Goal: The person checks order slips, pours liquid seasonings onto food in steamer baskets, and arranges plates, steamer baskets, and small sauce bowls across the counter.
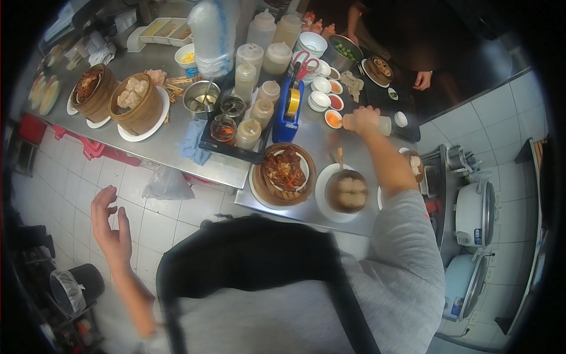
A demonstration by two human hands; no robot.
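Observation:
My right hand [367, 120] is wrapped round a squeeze bottle [385, 125], tipped on its side with its orange end towards a small white bowl of orange sauce [333, 120]. Whether sauce is flowing cannot be made out. Nearer to me, a steamer of pale dumplings [352, 192] sits on a white plate [325, 203]. Left of it stands a bamboo steamer with dark, glazed pieces of food [285, 169]. Out to the left, above the tiled floor, my left hand [113, 223] hangs with fingers apart, holding nothing.
A blue tape dispenser [287, 112], red-handled scissors [305, 64] and a black tray of bottles [233, 148] stand mid-counter. More steamers [137, 106] are at left. Across the counter, a person's hand [423, 80] shows. Rice cookers [471, 215] stand right; a bin [76, 287] stands left.

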